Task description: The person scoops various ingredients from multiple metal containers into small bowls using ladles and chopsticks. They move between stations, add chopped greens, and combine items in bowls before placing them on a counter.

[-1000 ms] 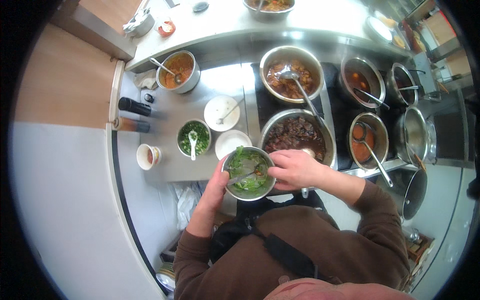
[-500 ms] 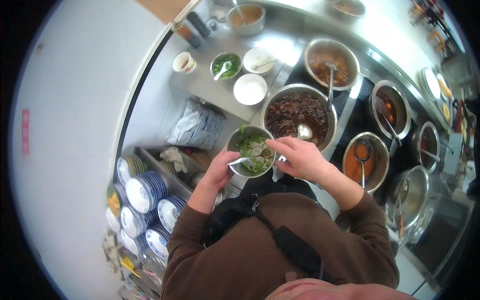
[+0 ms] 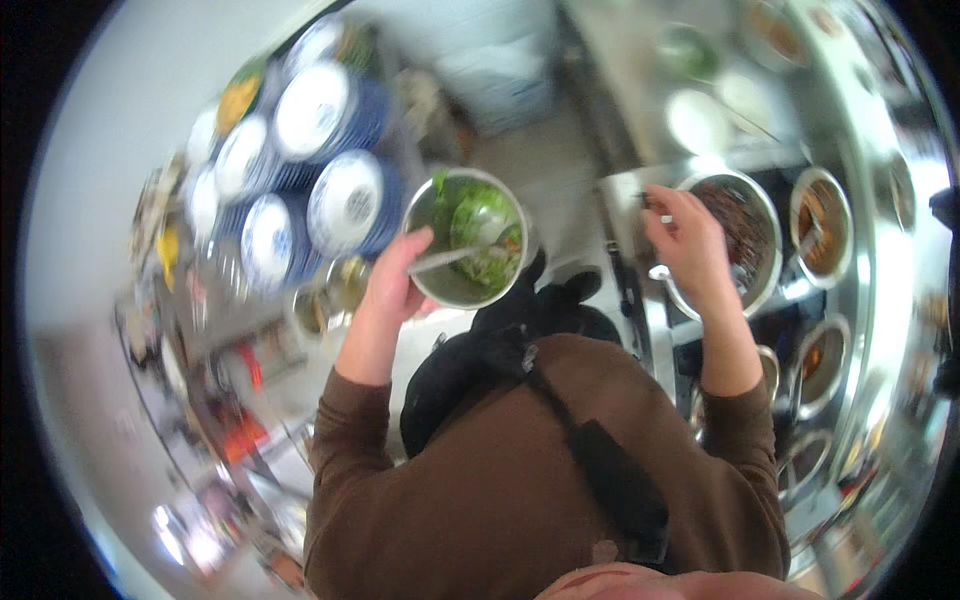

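Note:
My left hand (image 3: 392, 283) grips a round metal bowl (image 3: 518, 275) by its near-left side, thumb at the rim. Chopped green leaves (image 3: 487, 208) lie inside it, and a metal spoon (image 3: 445, 260) rests across them with its handle toward my left hand. Away from the bowl, my right hand (image 3: 690, 240) hovers by the left rim of a large metal pot (image 3: 773, 270) filled with dark braised food (image 3: 735, 215). Its fingers are loosely curled and slightly apart, and I see nothing held in them. Motion blurs the surroundings.
Stacks of blue-and-white plates (image 3: 350, 200) stand at the left. More metal pots line the right, one with orange-brown food (image 3: 818, 222). Beyond the large pot are white bowls (image 3: 697, 122) and a bowl of greens (image 3: 688, 52). A bluish-white bag (image 3: 500, 70) sits at the far side.
My body and view have turned left toward the plates. The bowl stays in my left hand and has come nearer the plates. My right hand has left the bowl and moved right.

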Motion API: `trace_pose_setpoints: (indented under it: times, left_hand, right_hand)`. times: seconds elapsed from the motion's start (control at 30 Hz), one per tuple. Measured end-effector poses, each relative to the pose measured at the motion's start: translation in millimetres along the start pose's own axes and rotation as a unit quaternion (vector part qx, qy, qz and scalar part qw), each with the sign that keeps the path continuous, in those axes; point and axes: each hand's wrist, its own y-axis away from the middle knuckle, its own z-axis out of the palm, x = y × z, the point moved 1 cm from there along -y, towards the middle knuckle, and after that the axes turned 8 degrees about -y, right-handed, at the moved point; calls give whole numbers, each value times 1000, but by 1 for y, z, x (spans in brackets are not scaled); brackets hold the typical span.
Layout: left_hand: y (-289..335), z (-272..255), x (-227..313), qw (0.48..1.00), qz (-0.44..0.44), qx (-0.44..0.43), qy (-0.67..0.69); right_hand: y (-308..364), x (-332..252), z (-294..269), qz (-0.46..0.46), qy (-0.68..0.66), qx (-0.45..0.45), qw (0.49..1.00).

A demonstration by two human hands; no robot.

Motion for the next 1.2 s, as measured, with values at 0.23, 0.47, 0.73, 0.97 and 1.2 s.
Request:
trace_pose_setpoints:
  times: [0.23, 0.47, 0.73, 0.97, 1.2]
  left_hand:
    - [144, -136, 21, 933, 257, 222, 121]
    - [203, -265, -22, 825, 319, 439, 158]
    - [125, -471, -108, 752, 221, 543, 302]
    - [55, -521, -152, 718, 171, 560, 376]
    - [105, -459, -117, 804, 208, 501, 244]
  right_hand:
    - [-29, -40, 80, -116, -5, -216, 970]
    - [-17, -46, 126, -138, 13, -311, 940]
    - [3, -39, 132, -86, 66, -331, 937]
    - [21, -33, 124, -41, 90, -285, 953]
    - [27, -28, 132, 28, 46, -262, 964]
